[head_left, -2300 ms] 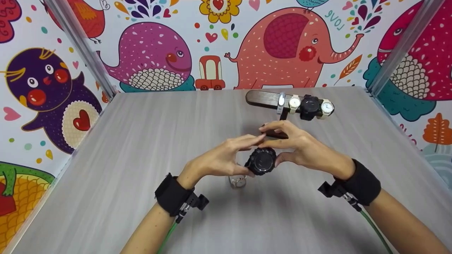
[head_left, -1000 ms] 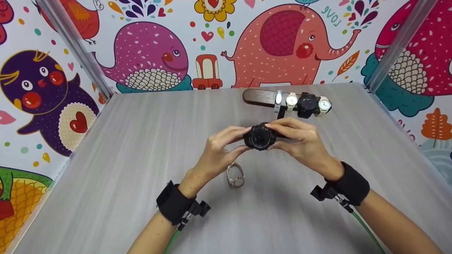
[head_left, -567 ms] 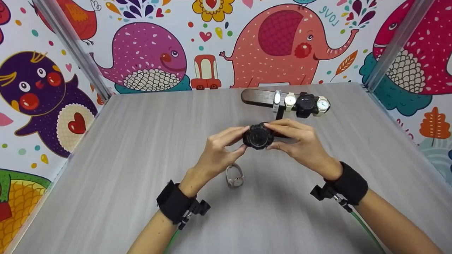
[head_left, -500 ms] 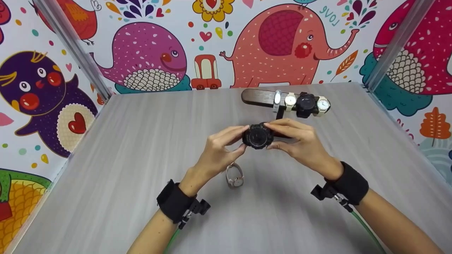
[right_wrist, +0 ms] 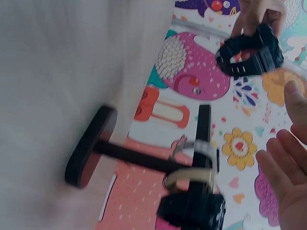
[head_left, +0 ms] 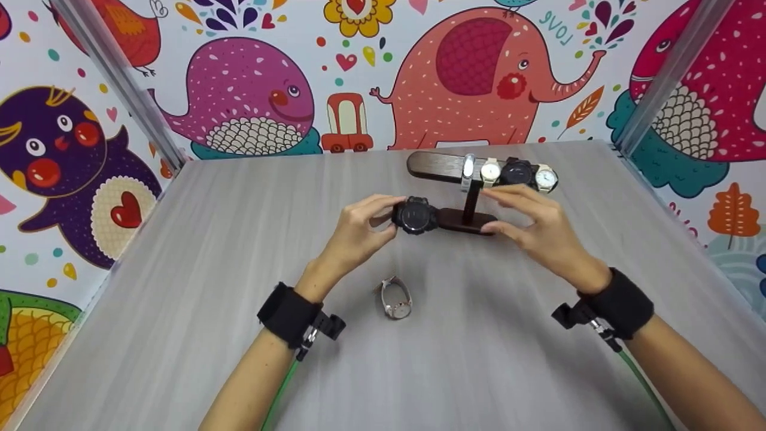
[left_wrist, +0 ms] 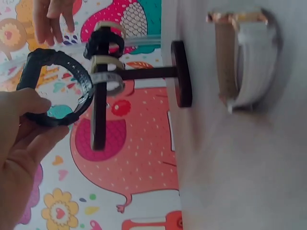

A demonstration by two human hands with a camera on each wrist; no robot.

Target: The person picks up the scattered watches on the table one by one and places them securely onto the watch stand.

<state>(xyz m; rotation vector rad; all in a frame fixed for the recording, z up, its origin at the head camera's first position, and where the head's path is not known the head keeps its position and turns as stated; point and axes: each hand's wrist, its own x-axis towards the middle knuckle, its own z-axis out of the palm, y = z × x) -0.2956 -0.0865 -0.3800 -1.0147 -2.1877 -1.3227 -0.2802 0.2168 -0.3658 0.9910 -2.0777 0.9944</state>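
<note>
My left hand (head_left: 358,232) pinches a black wristwatch (head_left: 415,215) by one side, its dark round face turned up. In the left wrist view the strap of this black wristwatch (left_wrist: 79,76) forms a closed loop, held up off the table. To the right, my right hand (head_left: 541,224) holds nothing; its fingers are spread apart from the thumb, in front of the watch stand's post (head_left: 471,203). The stand's dark wooden bar (head_left: 434,165) carries a silver bracelet-like band (head_left: 468,172), two cream watches and another black watch (head_left: 516,172).
A watch with a pale strap (head_left: 396,299) stands on its side on the grey table (head_left: 251,287), nearer than the hands. The stand's oval base (head_left: 458,221) sits just right of the held watch. Printed wall panels (head_left: 359,66) enclose the back and sides.
My right hand has let go of the black wristwatch and moved right. My left hand carries the watch a little left and away from me, after both hands had raised it together.
</note>
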